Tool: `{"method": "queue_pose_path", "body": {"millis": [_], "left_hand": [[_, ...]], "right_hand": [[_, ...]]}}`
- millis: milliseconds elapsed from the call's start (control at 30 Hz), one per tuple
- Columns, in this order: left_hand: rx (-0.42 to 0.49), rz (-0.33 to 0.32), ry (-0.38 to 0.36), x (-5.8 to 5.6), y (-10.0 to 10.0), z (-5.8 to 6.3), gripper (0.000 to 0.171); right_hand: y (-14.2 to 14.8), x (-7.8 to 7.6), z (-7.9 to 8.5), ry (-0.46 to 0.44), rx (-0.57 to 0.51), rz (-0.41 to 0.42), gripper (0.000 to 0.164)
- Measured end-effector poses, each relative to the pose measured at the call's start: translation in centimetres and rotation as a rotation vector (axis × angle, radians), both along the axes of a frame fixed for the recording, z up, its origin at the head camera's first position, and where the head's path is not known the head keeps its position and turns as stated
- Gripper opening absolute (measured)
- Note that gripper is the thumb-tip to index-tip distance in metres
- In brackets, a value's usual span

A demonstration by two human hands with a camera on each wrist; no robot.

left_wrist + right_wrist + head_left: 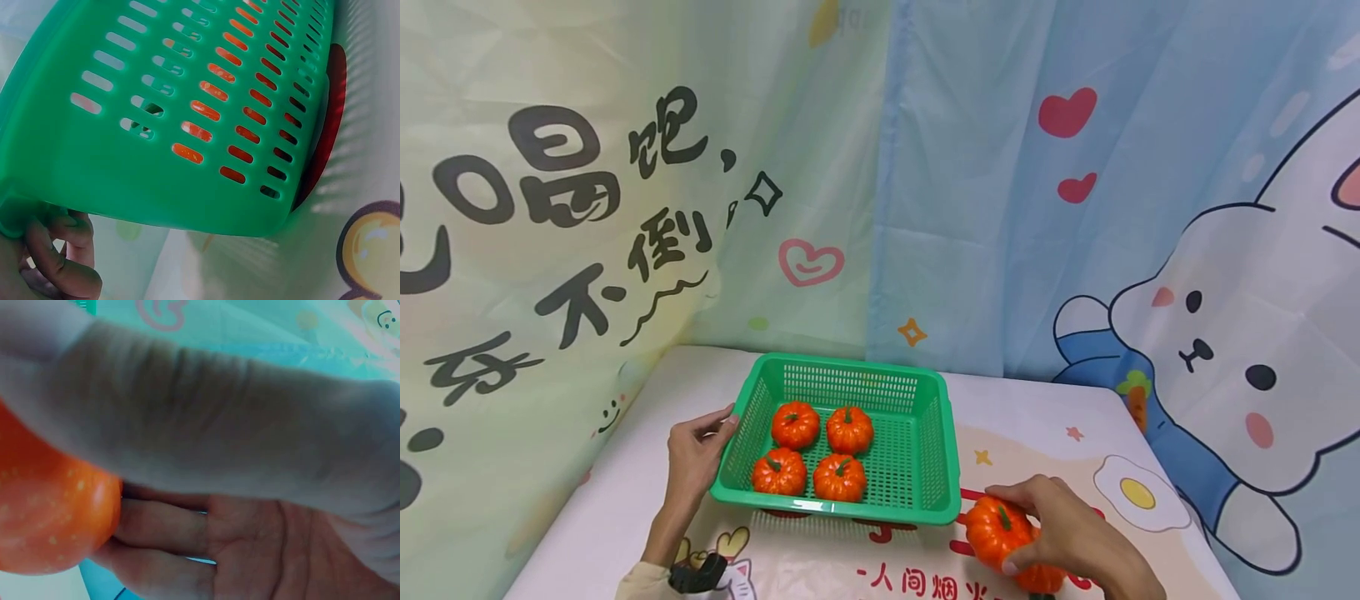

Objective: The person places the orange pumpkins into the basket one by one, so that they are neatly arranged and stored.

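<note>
A green plastic basket [921,467] with slotted walls holds several small orange pumpkins [795,425], grouped in its left and middle part. At its left end, my left hand [692,454] grips the rim; in the left wrist view its curled fingers [65,262] sit beneath the rim's corner. My right hand [1063,521] holds another orange pumpkin [996,533] with a green stem, just off the basket's front right corner. Thumb and fingers lie on opposite sides of it. Below that hand shows one more pumpkin [1042,577], partly hidden.
The table wears a printed cloth [1022,442] with red lettering and a fried egg picture [1141,492]. Behind it hangs a blue and green curtain [947,208], with a cartoon rabbit [1217,358] at the right.
</note>
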State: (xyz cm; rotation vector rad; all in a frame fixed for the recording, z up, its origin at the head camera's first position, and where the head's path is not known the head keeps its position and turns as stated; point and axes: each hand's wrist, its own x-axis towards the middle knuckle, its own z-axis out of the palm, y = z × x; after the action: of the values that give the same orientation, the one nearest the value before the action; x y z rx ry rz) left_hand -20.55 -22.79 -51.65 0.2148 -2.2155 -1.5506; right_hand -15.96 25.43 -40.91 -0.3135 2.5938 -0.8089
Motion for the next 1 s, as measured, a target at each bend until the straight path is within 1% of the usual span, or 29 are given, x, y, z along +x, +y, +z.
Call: {"method": "queue_pose_path", "body": {"millis": [167,367,533,800,1000], "left_hand": [[-0.003,-0.001,-0.004,0.0,-0.1,-0.1,0.031],[-0.006,0.003,-0.018,0.0,0.0,-0.1,0.032],[0.004,0.011,-0.017,0.0,0.1,0.1,0.030],[0.019,0.018,-0.021,-0.2,0.2,0.1,0.028],[0.028,0.017,-0.028,-0.1,0.2,0.2,0.029]], "right_hand": [[-0.5,0.3,0.3,0.020,0.025,-0.012,0.085],[-1.2,0.7,1.0,0.076,0.082,-0.030,0.086],[-1.9,1.1,1.3,0.110,0.086,-0.052,0.084],[-3.1,0.7,1.9,0.138,0.038,-0.026,0.084],[-4.1,0.3,2.3,0.209,0.021,0.016,0.085]]}}
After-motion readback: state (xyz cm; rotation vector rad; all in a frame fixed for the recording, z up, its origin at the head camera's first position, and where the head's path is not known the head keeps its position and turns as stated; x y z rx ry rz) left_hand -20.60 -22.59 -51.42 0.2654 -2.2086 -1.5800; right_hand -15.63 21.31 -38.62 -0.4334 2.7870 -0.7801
